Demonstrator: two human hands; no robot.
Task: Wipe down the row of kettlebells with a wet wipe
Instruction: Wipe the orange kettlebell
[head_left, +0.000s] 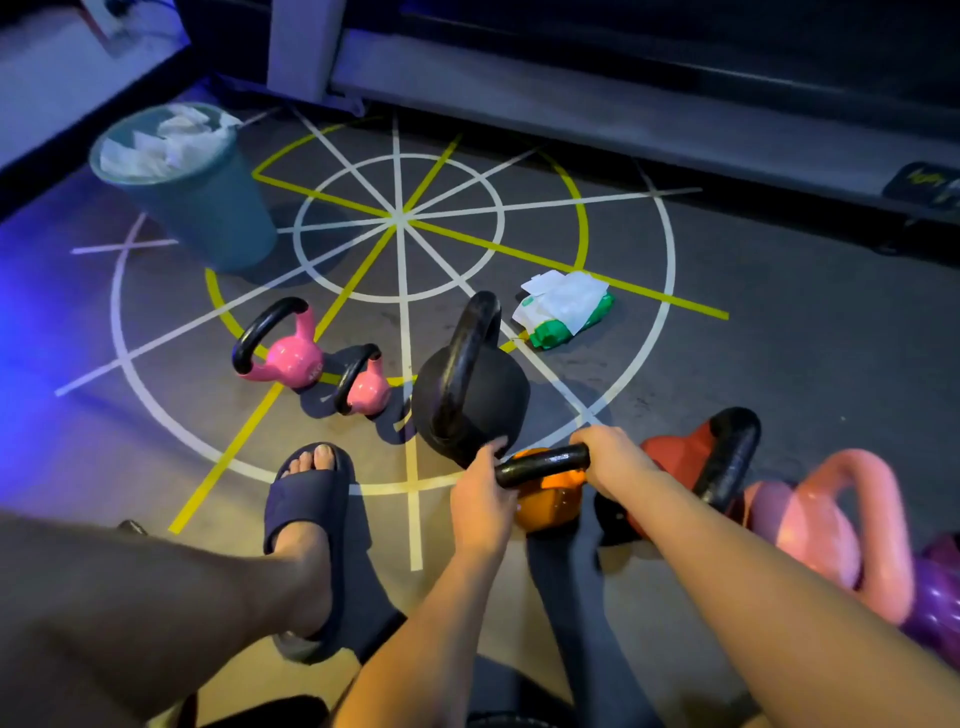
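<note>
Now, two pink kettlebells (291, 358) and a black kettlebell (483, 395) stand on the floor. My left hand (480, 501) and right hand (610, 457) each grip an end of the orange kettlebell (550, 506) handle, with the red kettlebell (670, 452) just beside.

Head camera, single view: faces forward and down, close above left hand (480, 499) and right hand (615, 460); floor (737, 374) beyond them.

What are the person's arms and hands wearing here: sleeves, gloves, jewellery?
Nothing visible. The left hand and right hand are bare, with no gloves, rings or watch, and no sleeve shows on either arm as far as the frame reaches.
</note>
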